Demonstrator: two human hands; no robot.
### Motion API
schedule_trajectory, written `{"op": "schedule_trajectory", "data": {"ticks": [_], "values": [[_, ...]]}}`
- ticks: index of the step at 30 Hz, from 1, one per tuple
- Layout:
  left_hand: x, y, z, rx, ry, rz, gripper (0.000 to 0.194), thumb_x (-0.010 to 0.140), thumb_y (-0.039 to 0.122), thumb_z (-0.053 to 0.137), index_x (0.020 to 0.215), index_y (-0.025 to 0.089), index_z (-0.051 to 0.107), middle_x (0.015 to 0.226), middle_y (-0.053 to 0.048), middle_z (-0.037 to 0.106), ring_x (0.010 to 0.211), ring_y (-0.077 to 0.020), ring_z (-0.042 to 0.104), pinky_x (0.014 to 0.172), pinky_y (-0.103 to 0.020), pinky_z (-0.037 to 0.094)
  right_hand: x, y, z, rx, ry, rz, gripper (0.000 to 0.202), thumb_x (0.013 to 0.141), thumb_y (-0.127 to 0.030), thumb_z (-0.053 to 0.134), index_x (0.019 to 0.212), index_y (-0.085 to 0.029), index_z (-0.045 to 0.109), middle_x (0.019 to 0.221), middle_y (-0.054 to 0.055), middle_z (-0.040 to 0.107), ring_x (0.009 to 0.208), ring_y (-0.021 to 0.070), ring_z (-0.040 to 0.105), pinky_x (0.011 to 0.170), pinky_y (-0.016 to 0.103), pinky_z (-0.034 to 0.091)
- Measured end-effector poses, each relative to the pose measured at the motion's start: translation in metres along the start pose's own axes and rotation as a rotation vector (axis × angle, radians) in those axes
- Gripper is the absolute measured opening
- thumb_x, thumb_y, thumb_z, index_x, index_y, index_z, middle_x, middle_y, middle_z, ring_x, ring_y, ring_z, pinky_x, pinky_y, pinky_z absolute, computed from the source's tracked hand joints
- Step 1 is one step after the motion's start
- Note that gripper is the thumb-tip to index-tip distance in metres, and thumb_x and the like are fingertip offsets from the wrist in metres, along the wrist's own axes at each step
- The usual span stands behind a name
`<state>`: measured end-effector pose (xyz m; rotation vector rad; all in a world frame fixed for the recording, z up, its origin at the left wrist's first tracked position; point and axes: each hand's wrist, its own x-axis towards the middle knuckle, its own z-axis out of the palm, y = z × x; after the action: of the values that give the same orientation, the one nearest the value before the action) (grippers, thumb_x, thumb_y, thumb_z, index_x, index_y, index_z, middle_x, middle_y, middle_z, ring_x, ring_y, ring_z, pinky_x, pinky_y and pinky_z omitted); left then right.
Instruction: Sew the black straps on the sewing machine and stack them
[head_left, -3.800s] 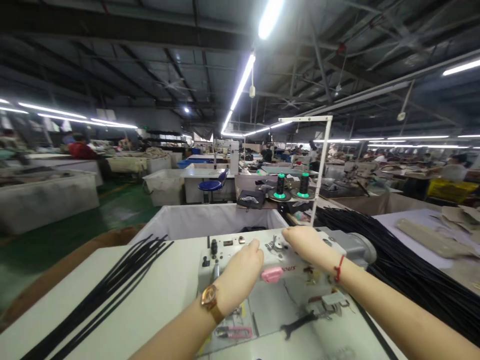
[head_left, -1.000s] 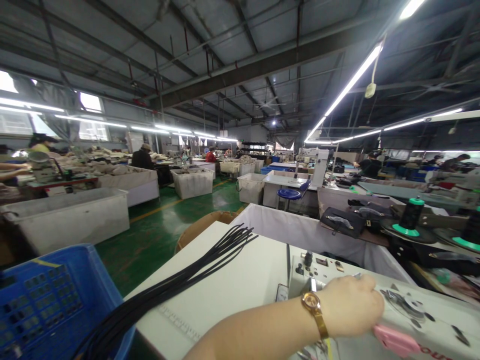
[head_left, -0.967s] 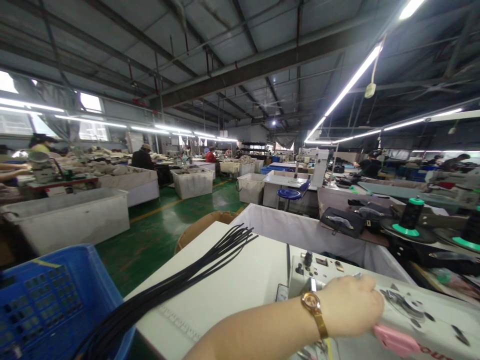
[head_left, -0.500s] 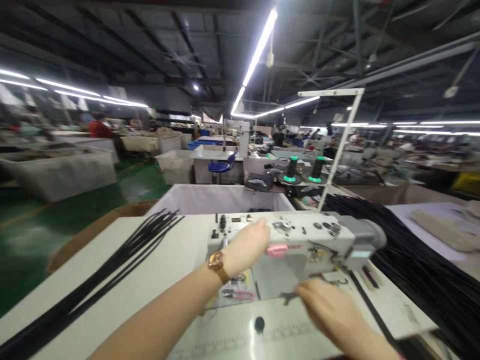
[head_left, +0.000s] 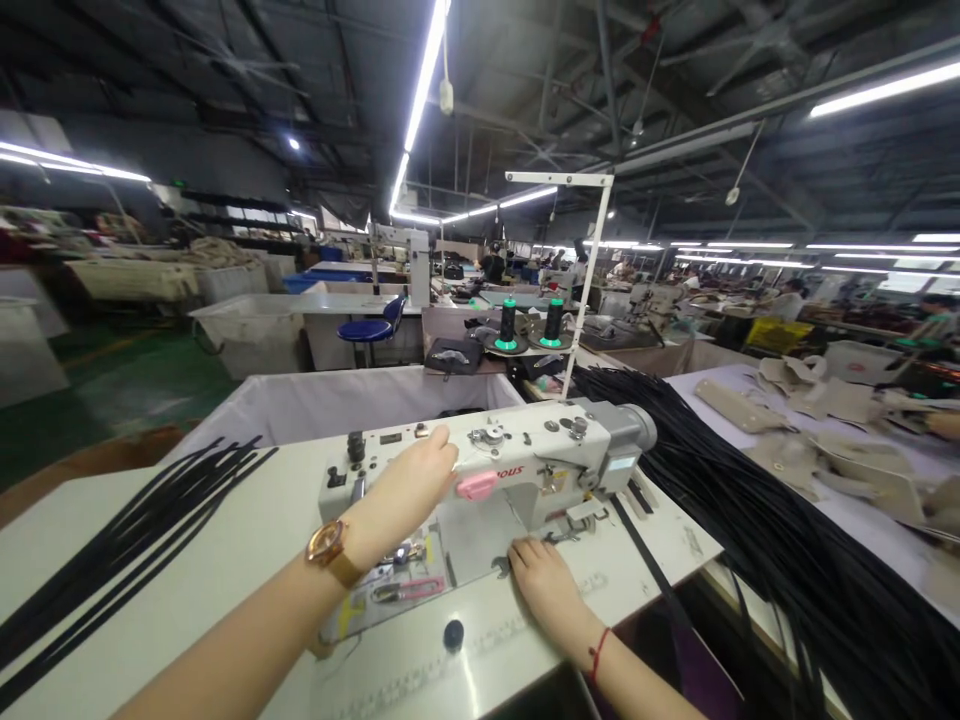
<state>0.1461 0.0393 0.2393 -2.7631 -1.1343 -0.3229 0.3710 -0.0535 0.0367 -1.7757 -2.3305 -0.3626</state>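
Note:
A white sewing machine (head_left: 480, 465) with a pink clip-like piece (head_left: 478, 486) on its front stands on the pale table. My left hand (head_left: 412, 480), with a watch on the wrist, lies across the top of the machine head. Its fingers are curled and partly hidden, so what they hold cannot be made out. My right hand (head_left: 547, 585) is low on the table, fingers closed over a wrench (head_left: 500, 567) whose open jaw pokes out to the left. Thread snips with pink handles (head_left: 409, 590) lie near the needle end. A dark round knob (head_left: 453, 635) sits on the tabletop.
Black straps (head_left: 127, 540) lie across the table at left, and a larger bundle of black strips (head_left: 750, 510) runs along the right. Black thread cones (head_left: 508, 325) stand behind the machine by a white thread stand (head_left: 592, 270). A white bin (head_left: 360, 400) is beyond the table.
The view has swung right, so the machine sits further left in the picture. My left hand stays on the machine top; my right hand remains at the wrench and is less blurred.

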Motion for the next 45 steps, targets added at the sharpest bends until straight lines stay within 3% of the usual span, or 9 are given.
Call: {"op": "schedule_trajectory", "data": {"ticks": [4,9,16,21,26,29,32,40,45], "values": [[-0.001,0.000,0.001,-0.010,0.026,0.016,0.011,0.092,0.016,0.048,0.086,0.014,0.056,0.101,-0.010,0.051,0.078,-0.0203,0.059,0.069,-0.033,0.047,0.001,-0.022,-0.003,0.080,-0.003,-0.058,0.031,0.087,-0.013,0.059,0.117,-0.017,0.058,0.108,0.007,0.068,0.096,0.0220,0.062,0.084,0.033,0.050],[-0.002,0.002,-0.001,-0.012,0.036,0.015,0.009,0.091,0.014,0.049,0.085,0.014,0.056,0.100,-0.009,0.051,0.076,-0.0194,0.059,0.068,-0.032,0.046,0.045,-0.082,0.000,0.186,-0.043,-0.304,0.013,0.092,-0.027,0.054,0.099,-0.022,0.063,0.090,0.000,0.068,0.086,0.0181,0.060,0.074,0.028,0.048],[-0.001,0.000,0.001,-0.023,0.045,0.020,0.010,0.090,0.012,0.047,0.084,0.015,0.054,0.100,-0.010,0.050,0.079,-0.0205,0.058,0.070,-0.033,0.046,0.099,-0.129,0.017,0.195,-0.091,-0.442,0.011,0.082,-0.013,0.059,0.077,-0.010,0.068,0.085,0.013,0.070,0.080,0.0266,0.062,0.060,0.033,0.046],[-0.001,0.000,0.003,-0.065,0.083,0.006,0.010,0.087,0.009,0.048,0.095,0.015,0.052,0.100,-0.008,0.050,0.083,-0.0213,0.057,0.071,-0.032,0.045,0.067,-0.102,-0.011,0.279,-0.065,-0.295,0.023,0.080,-0.004,0.050,0.096,-0.013,0.063,0.088,0.008,0.071,0.073,0.0196,0.065,0.060,0.027,0.046],[-0.001,-0.007,0.009,-0.234,0.159,0.028,0.008,0.085,0.010,0.049,0.089,0.016,0.053,0.094,-0.005,0.050,0.081,-0.0197,0.055,0.072,-0.031,0.044,0.033,-0.041,-0.081,0.403,0.131,0.114,0.029,0.095,-0.018,0.041,0.123,-0.020,0.047,0.099,0.004,0.072,0.080,0.0167,0.068,0.068,0.026,0.049],[0.002,-0.007,0.011,-0.427,0.239,0.032,0.007,0.084,0.014,0.054,0.090,0.017,0.054,0.089,-0.002,0.049,0.074,-0.0167,0.053,0.069,-0.030,0.043,0.044,-0.008,-0.125,0.245,0.256,0.238,0.020,0.093,-0.030,0.050,0.111,-0.020,0.053,0.092,0.004,0.070,0.078,0.0195,0.067,0.063,0.028,0.045],[0.003,0.001,0.010,-0.567,0.291,0.030,0.006,0.082,0.014,0.056,0.087,0.017,0.054,0.083,0.000,0.048,0.068,-0.0145,0.050,0.065,-0.028,0.041,0.070,0.008,-0.150,0.059,0.289,0.186,0.017,0.096,-0.032,0.045,0.103,-0.021,0.055,0.092,0.003,0.067,0.079,0.0194,0.066,0.057,0.028,0.040],[0.000,0.020,0.010,-0.699,0.339,0.020,0.005,0.085,0.021,0.056,0.089,0.017,0.057,0.084,-0.001,0.048,0.069,-0.0146,0.050,0.064,-0.029,0.042,0.101,0.007,-0.155,0.023,0.285,0.136,0.018,0.098,-0.030,0.041,0.096,-0.022,0.057,0.089,0.002,0.068,0.073,0.0177,0.065,0.052,0.028,0.035],[-0.029,0.022,0.018,-0.843,0.266,0.064,0.018,0.089,0.022,0.055,0.106,0.021,0.058,0.085,-0.001,0.051,0.076,-0.0154,0.053,0.071,-0.029,0.044,0.062,0.002,-0.142,0.687,0.426,0.313,0.022,0.093,-0.034,0.048,0.109,-0.021,0.056,0.097,0.004,0.068,0.083,0.0177,0.064,0.072,0.028,0.047]]}}
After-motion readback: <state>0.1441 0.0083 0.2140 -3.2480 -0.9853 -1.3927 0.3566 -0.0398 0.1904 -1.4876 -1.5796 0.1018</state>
